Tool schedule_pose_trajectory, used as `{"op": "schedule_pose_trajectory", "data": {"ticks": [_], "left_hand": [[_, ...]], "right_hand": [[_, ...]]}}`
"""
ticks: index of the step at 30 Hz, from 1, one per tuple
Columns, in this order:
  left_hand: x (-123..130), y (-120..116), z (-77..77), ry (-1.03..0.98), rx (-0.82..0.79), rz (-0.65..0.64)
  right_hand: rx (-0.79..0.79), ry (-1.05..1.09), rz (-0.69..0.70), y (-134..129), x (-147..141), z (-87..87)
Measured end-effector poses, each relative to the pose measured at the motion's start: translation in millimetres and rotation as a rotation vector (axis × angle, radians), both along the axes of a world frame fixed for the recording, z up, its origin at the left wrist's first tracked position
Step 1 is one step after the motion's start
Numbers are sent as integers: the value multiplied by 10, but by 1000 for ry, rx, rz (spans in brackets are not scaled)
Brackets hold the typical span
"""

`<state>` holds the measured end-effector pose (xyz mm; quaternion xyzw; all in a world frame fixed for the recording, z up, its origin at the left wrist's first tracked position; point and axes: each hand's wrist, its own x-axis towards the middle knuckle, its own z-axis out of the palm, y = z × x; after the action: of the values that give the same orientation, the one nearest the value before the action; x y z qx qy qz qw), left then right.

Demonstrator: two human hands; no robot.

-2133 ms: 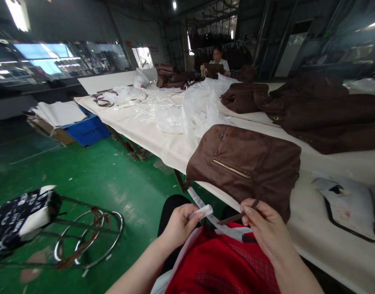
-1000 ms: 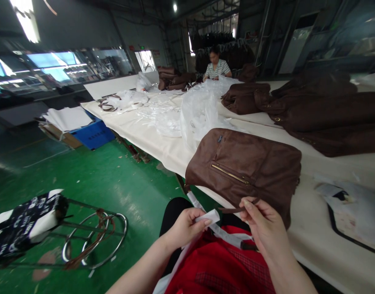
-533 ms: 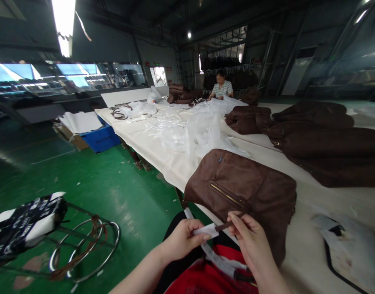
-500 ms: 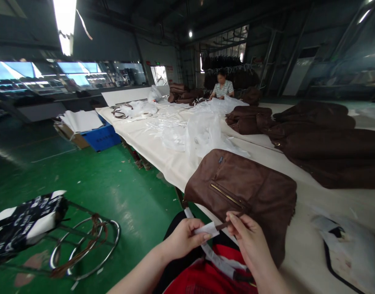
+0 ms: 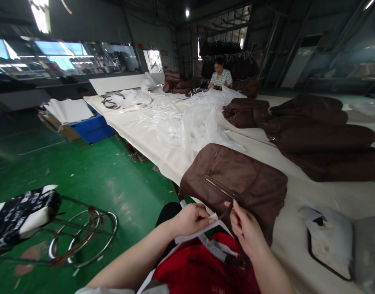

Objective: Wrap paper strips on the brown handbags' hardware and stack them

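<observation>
A brown bag with a brass-coloured zip lies at the near edge of the cloth-covered table. My left hand is closed on a white strip in front of the bag, its fingers pinched near the strip's end. Just to the right, my right hand is at the bag's lower edge, its thumb and forefinger around part of a brown strap, which is mostly hidden. Another white-wrapped length hangs below, over the red cloth on my lap.
Clear plastic bags lie behind the brown bag. More brown bags are piled at right. A stool stands at left, beyond it a blue box. A person sits across the table.
The view has shifted a little. My left hand has turned more palm-down over the white strip, and my right hand has moved up slightly towards the zip.
</observation>
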<state>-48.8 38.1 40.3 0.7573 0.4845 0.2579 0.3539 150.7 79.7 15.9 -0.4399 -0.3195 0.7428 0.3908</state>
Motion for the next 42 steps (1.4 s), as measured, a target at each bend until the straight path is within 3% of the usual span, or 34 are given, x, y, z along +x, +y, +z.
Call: {"op": "schedule_pose_trajectory", "data": {"ticks": [2,5,9,11,13,15,17,22,31,38,42], "left_hand": [[24,16,8,-6,-55,-49],[47,31,-27,-35,-115,16],[39,57,-132,-36,-177,139],[40,85,-171,-25,-183,137],[56,133,-185,-9,-181,118],[88,200,-179,8,-182,114],[125,281,-166,18,-183,117],[199,486,-163,12,-153,96],[354,733,-271,131,4,62],[462,772,-272,180,44,147],[567,771,-323,173,18,281]], "right_hand": [[27,-41,-8,19,-14,-34],[155,-221,81,1,-64,-119],[488,-735,318,-12,16,-143],[658,-1034,299,0,118,-106],[768,-1185,183,20,216,-70],[831,-1182,114,47,282,-60],[856,-1135,144,83,313,-84],[758,-1027,274,174,336,-204],[648,-744,169,225,381,-276],[590,-703,190,263,387,-342],[569,-686,194,288,385,-370]]}}
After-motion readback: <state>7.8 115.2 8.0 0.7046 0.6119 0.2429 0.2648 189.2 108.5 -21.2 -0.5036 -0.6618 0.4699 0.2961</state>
